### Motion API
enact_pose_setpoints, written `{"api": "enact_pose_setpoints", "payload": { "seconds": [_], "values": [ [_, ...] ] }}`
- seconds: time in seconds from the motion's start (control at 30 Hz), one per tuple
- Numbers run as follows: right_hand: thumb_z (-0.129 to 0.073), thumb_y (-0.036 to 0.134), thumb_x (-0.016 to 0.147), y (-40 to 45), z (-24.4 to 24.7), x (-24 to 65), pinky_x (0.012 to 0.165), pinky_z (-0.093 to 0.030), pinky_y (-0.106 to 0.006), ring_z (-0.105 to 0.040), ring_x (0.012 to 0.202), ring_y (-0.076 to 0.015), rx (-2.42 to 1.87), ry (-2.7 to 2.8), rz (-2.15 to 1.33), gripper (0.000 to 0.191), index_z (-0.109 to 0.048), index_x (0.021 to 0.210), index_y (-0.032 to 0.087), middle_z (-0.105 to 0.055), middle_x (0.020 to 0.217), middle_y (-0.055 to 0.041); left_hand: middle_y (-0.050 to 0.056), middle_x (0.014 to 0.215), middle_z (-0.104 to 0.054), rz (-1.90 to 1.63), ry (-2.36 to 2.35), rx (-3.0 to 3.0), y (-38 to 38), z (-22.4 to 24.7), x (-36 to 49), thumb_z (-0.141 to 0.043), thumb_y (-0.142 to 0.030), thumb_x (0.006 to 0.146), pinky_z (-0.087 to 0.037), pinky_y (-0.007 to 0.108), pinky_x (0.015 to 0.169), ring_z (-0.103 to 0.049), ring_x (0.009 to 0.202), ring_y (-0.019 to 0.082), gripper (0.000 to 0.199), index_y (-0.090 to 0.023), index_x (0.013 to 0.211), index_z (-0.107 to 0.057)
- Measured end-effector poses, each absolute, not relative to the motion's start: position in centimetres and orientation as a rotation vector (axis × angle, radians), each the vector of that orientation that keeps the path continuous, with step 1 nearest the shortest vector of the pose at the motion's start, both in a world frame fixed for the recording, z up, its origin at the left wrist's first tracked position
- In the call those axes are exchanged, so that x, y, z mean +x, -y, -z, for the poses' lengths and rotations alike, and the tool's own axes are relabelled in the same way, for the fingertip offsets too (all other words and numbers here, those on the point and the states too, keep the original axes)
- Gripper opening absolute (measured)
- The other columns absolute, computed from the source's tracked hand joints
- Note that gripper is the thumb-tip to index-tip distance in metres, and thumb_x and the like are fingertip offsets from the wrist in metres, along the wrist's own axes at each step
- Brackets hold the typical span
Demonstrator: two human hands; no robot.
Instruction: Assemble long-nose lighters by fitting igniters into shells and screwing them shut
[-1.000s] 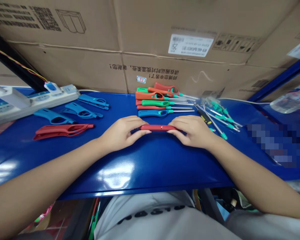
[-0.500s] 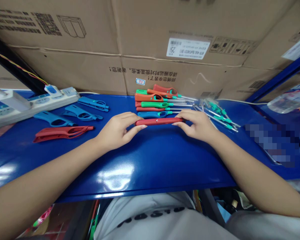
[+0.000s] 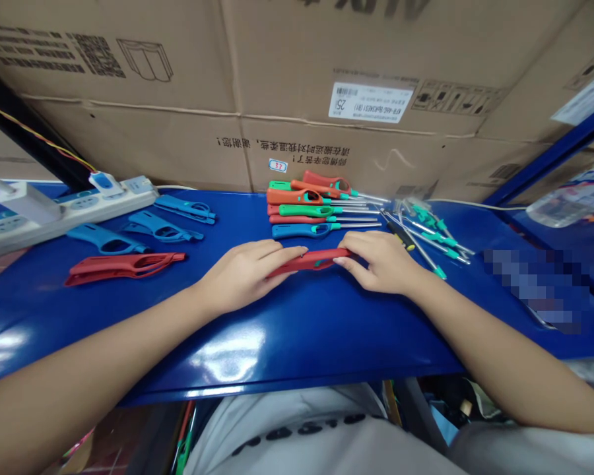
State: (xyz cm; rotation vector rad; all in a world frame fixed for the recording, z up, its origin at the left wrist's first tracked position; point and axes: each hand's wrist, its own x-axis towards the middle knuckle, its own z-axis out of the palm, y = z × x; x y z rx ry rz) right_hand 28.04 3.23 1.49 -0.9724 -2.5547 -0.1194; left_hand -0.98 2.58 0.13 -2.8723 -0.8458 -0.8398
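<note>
Both hands hold a red lighter body [image 3: 311, 260] sideways above the blue table. My left hand [image 3: 251, 267] grips its left end between thumb and fingers. On the other end, my right hand [image 3: 373, 260] pinches the tip and covers it. A bit of green shows in the body's trigger opening. Just behind lies a pile of long-necked lighters, among them a blue lighter [image 3: 301, 229], a green lighter [image 3: 309, 211] and an orange lighter [image 3: 294, 196]. Beyond my right hand are loose metal rods with green parts [image 3: 440, 241] and a screwdriver [image 3: 402, 232] with black and yellow on it.
At the left lie a red lighter shell [image 3: 113, 267] and several blue shells [image 3: 163, 226]. A white power strip [image 3: 82, 204] runs behind them. A large cardboard box [image 3: 178, 138] stands along the back. A plastic bottle [image 3: 569, 201] is at the right.
The red lighter body has come slightly nearer to me and turned, so its side and the green in its opening show. My left hand has slid further along it.
</note>
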Motion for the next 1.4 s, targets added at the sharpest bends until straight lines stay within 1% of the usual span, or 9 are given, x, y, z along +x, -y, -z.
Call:
{"api": "enact_pose_setpoints", "payload": {
  "seconds": [0.2, 0.4, 0.5, 0.63, 0.77, 0.9, 1.07, 1.27, 1.4],
  "values": [
    [-0.053, 0.037, 0.098, -3.1, -1.5, 27.8, 0.068, -0.044, -0.031, -0.064, 0.072, -0.0198, -1.009, 2.549, 0.034, 0.025, -0.065, 0.089, 0.017, -0.07, 0.081, -0.0057, 0.008, 0.088, -0.075, 0.81, 0.889, -2.766, -1.5, -0.3, -0.6, -0.057, -0.041, 0.098, -0.052, 0.03, 0.066, -0.07, 0.074, 0.02, 0.04, -0.013, 0.126, -0.065],
    [-0.059, 0.037, 0.096, -3.2, -1.5, 27.5, 0.088, -0.051, -0.04, -0.067, 0.098, -0.024, -0.723, 2.525, -0.062, 0.025, -0.066, 0.109, 0.017, -0.072, 0.107, -0.0114, 0.008, 0.106, -0.077, 0.901, 1.185, -2.979, -0.8, -0.3, -0.3, -0.059, -0.047, 0.096, -0.052, 0.03, 0.071, -0.074, 0.085, 0.023, 0.043, -0.019, 0.128, -0.066],
    [-0.067, 0.041, 0.092, -3.0, -1.3, 27.2, 0.092, -0.052, -0.042, -0.067, 0.104, -0.0242, -0.615, 2.527, -0.024, 0.033, -0.066, 0.117, 0.02, -0.071, 0.114, -0.012, 0.006, 0.103, -0.077, 0.931, 1.297, -3.203, -0.8, -0.4, 0.1, -0.058, -0.045, 0.096, -0.051, 0.029, 0.073, -0.072, 0.083, 0.02, 0.037, -0.021, 0.122, -0.07],
    [-0.066, 0.033, 0.094, -2.6, -0.9, 26.9, 0.085, -0.055, -0.037, -0.069, 0.099, -0.0216, -0.494, 2.517, 0.056, 0.025, -0.067, 0.114, 0.02, -0.073, 0.112, -0.0111, 0.002, 0.077, -0.074, 0.979, 1.727, -3.498, -1.2, -0.6, 0.7, -0.059, -0.048, 0.095, -0.043, 0.023, 0.053, -0.059, 0.057, 0.013, 0.036, -0.019, 0.105, -0.076],
    [-0.064, 0.025, 0.094, -2.3, -0.9, 26.7, 0.079, -0.057, -0.034, -0.07, 0.092, -0.02, -0.436, 2.502, 0.075, 0.02, -0.067, 0.112, 0.017, -0.074, 0.105, -0.0114, 0.003, 0.072, -0.073, 1.111, 2.174, -3.677, -1.4, -0.7, 1.1, -0.064, -0.048, 0.091, -0.032, 0.02, 0.04, -0.045, 0.042, 0.008, 0.037, -0.016, 0.106, -0.076],
    [-0.061, 0.023, 0.095, -2.1, -1.0, 26.6, 0.077, -0.057, -0.034, -0.069, 0.088, -0.0199, -0.441, 2.495, 0.087, 0.017, -0.067, 0.11, 0.017, -0.074, 0.1, -0.0106, 0.004, 0.071, -0.072, 1.229, 2.273, -3.733, -1.0, -0.7, 1.4, -0.066, -0.048, 0.089, -0.03, 0.019, 0.039, -0.044, 0.041, 0.007, 0.037, -0.016, 0.104, -0.076],
    [-0.061, 0.021, 0.094, -2.1, -0.8, 26.7, 0.074, -0.056, -0.034, -0.068, 0.085, -0.0197, -0.459, 2.443, 0.072, 0.014, -0.068, 0.106, 0.018, -0.074, 0.094, -0.0092, 0.004, 0.073, -0.072, 1.17, 2.242, -3.73, -0.8, -0.7, 1.4, -0.064, -0.049, 0.09, -0.03, 0.019, 0.038, -0.044, 0.042, 0.007, 0.038, -0.016, 0.106, -0.076],
    [-0.064, 0.026, 0.094, -2.0, -0.9, 26.4, 0.074, -0.057, -0.034, -0.067, 0.085, -0.0189, -0.492, 2.431, -0.015, 0.013, -0.068, 0.104, 0.019, -0.073, 0.097, -0.009, 0.003, 0.072, -0.072, 1.184, 2.231, -3.74, -1.0, -0.7, 1.4, -0.065, -0.048, 0.09, -0.032, 0.019, 0.038, -0.045, 0.042, 0.007, 0.036, -0.016, 0.104, -0.076],
    [-0.064, 0.023, 0.094, -1.7, -0.7, 26.0, 0.071, -0.056, -0.033, -0.065, 0.08, -0.0181, -0.541, 2.356, -0.12, 0.007, -0.066, 0.097, 0.018, -0.071, 0.088, -0.0084, 0.003, 0.073, -0.072, 1.154, 2.207, -3.701, -0.8, -0.6, 1.5, -0.062, -0.05, 0.092, -0.033, 0.02, 0.038, -0.045, 0.041, 0.007, 0.04, -0.016, 0.109, -0.074]
  ]
}}
